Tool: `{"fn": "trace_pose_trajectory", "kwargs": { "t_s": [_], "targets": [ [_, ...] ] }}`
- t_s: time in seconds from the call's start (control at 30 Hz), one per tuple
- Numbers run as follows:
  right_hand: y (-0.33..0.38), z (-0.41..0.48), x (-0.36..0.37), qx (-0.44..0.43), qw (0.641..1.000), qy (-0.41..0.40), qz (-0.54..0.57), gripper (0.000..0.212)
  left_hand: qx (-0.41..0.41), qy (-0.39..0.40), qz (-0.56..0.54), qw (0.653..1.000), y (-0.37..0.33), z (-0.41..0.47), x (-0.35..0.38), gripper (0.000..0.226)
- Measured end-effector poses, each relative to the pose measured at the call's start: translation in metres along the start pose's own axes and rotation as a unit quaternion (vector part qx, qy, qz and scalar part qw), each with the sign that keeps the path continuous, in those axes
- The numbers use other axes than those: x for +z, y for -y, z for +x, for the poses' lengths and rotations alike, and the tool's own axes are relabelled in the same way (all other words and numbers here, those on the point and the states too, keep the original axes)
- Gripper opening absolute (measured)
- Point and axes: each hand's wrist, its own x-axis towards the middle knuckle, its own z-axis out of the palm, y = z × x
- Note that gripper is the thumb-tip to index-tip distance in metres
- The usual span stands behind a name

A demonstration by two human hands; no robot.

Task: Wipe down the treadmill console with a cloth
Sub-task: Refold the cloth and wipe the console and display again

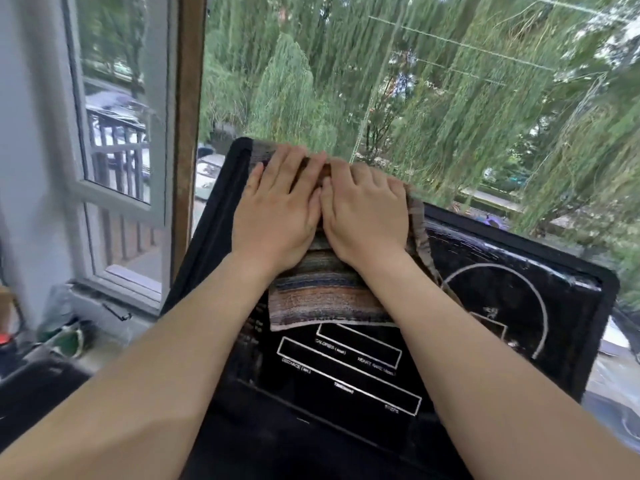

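From the head camera, a striped cloth lies draped over the upper left part of the black treadmill console, its lower edge hanging above the white-outlined display boxes; the left hand and right hand lie flat on it side by side, fingers spread forward, thumbs touching; a large window behind shows green trees; an open window sash stands at left.

Open window, trees, perhaps cups below.
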Motion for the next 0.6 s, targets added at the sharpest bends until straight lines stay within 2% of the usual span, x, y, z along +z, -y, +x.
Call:
{"fn": "trace_pose_trajectory", "kwargs": {
  "t_s": [0.17,0.37,0.6],
  "targets": [
    [0.023,-0.008,0.007,-0.032,0.998,0.054,0.014,0.053,-0.047,0.011,-0.026,0.998,0.017,-0.028,0.002,0.053],
    [0.035,-0.082,0.002,-0.098,0.987,0.122,0.022,0.055,-0.084,0.055,-0.009,0.995,0.015,-0.108,0.006,0.059],
    [0.049,-0.147,-0.003,-0.126,0.977,0.167,0.04,0.055,-0.096,0.111,0.026,0.989,0.009,-0.172,0.005,0.061]
  ]
}}
